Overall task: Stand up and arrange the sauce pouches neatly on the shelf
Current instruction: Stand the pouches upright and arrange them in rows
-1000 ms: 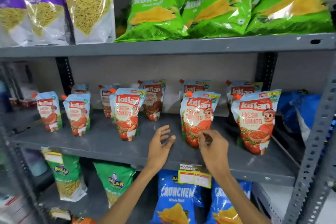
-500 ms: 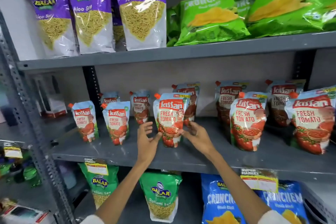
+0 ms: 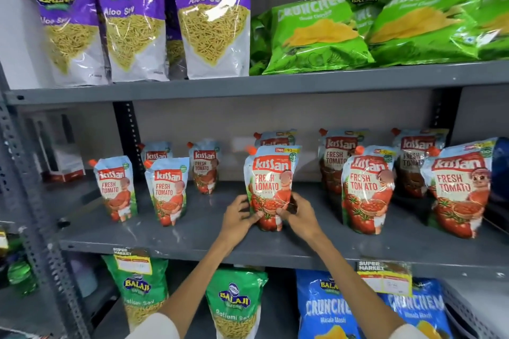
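— What stands on the grey metal shelf?

— Upright Kissan tomato sauce pouches in two loose rows: one front pouch far left, another beside it, bigger ones to the right.

— And behind?

— More pouches near the back wall; a red-and-white box sits far left.

You're in a supermarket aisle.
Grey steel shelving carries "Super Market" price tags, rows of Kissan tomato sauce pouches and Balaji snack bags.
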Available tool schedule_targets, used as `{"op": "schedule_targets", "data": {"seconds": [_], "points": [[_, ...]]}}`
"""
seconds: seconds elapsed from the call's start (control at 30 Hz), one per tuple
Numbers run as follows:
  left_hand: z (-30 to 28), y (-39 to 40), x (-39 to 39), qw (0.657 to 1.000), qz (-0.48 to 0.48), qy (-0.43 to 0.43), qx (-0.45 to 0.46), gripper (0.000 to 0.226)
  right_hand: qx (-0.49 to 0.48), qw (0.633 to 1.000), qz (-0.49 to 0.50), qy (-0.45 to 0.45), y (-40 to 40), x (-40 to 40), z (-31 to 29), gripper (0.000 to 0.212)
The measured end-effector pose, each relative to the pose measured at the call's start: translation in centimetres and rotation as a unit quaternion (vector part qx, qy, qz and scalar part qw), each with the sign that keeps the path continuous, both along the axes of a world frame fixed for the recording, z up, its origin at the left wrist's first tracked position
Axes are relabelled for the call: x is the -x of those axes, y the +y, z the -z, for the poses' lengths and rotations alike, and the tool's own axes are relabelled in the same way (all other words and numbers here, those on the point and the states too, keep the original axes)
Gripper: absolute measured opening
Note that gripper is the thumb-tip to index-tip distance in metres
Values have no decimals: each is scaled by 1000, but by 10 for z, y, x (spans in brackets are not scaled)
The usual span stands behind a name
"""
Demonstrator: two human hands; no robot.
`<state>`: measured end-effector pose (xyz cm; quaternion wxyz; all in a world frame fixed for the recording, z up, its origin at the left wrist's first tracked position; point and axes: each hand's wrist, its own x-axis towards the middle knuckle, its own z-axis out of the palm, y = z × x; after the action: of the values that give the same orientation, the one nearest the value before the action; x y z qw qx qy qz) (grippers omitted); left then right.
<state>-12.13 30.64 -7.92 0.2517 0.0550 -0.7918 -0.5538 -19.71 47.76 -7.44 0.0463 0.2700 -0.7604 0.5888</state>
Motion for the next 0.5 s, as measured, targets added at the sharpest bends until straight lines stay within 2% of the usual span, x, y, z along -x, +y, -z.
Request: {"op": "schedule_targets", "data": {"seconds": [0.27, 0.33, 0.4, 0.5], "points": [[2, 37, 15, 1000, -5, 6, -6, 49, -22, 1000, 21, 5, 31, 8, 4, 50], [3, 38, 13, 1000, -2, 7, -8, 52, -20, 997, 78, 21, 33, -1, 9, 52], [5, 36, 7, 1000, -14, 13, -14, 54, 18, 988, 148, 48, 33, -18, 11, 42], [9, 27, -9, 998, -42, 34, -25, 46, 90, 981, 147, 94, 19, -44, 6, 17]]}}
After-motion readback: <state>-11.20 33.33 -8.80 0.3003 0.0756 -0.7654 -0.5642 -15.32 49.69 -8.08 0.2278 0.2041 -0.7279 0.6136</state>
